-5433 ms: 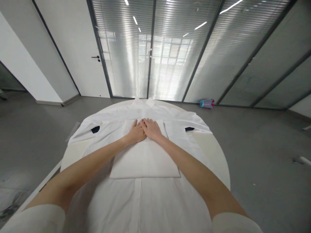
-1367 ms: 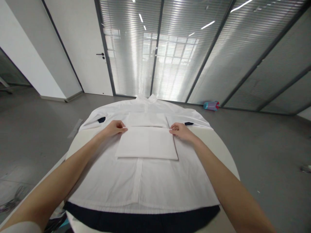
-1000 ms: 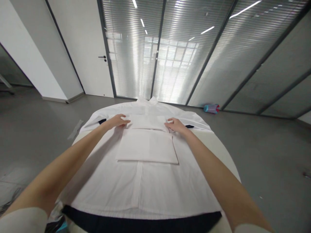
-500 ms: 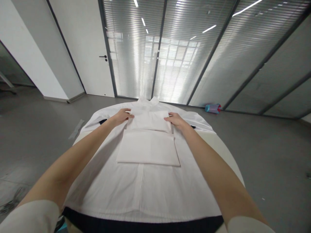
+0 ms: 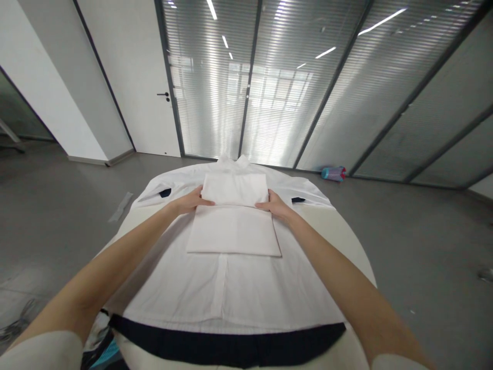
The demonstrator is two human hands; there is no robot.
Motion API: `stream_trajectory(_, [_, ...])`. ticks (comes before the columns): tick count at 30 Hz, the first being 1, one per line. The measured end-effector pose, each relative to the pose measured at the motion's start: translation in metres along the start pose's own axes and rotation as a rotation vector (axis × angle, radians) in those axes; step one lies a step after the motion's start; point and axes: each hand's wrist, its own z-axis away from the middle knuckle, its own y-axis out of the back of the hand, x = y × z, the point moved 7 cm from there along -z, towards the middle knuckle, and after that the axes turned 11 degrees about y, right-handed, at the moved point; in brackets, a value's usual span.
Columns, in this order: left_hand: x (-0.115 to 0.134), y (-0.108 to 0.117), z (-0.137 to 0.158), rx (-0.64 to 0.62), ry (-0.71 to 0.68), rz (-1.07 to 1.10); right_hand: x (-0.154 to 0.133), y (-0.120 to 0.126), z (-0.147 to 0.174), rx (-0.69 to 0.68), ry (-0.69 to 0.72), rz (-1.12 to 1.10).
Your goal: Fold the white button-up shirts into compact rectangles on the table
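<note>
A white shirt (image 5: 173,288) lies spread over a round table, its collar at the far side. On its middle rests a folded white cloth (image 5: 234,231), with a smaller folded section (image 5: 234,189) at its far end. My left hand (image 5: 192,199) grips the left edge of that far section, thumb on top. At the right edge my right hand (image 5: 274,203) does the same, thumb pointing inward. The fingertips under the cloth are partly hidden. A navy band (image 5: 227,347) shows below the shirt's near edge.
The pale tabletop (image 5: 348,241) shows at the right. Dark navy patches (image 5: 165,192) appear by the sleeves. A blue and red striped object (image 5: 333,173) lies on the floor by the glass wall. Cables (image 5: 19,321) lie at the lower left, and a door (image 5: 142,77) stands behind.
Both hands have slid nearer to me along the far section's side edges, and their thumbs now lie by its near fold. The view has shifted slightly, showing more of the navy band.
</note>
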Motion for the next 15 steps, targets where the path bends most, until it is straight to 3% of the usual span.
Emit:
stream_trajectory(5, [-0.001, 0.004, -0.007, 0.183, -0.23, -0.127, -0.013, 0.002, 0.008, 0.065, 0.239, 0.163])
stream_trajectory(8, [0.001, 0.005, 0.003, 0.265, -0.405, -0.33, -0.024, 0.001, 0.027, 0.004, 0.415, 0.313])
stream_trajectory(12, [0.007, -0.006, 0.033, 0.136, -0.616, -0.599, -0.035, -0.01, 0.059, -0.185, 0.651, 0.477])
stream_trajectory(15, [0.007, -0.014, 0.056, 0.005, -0.768, -0.766, -0.031, -0.011, 0.069, -0.226, 0.666, 0.55])
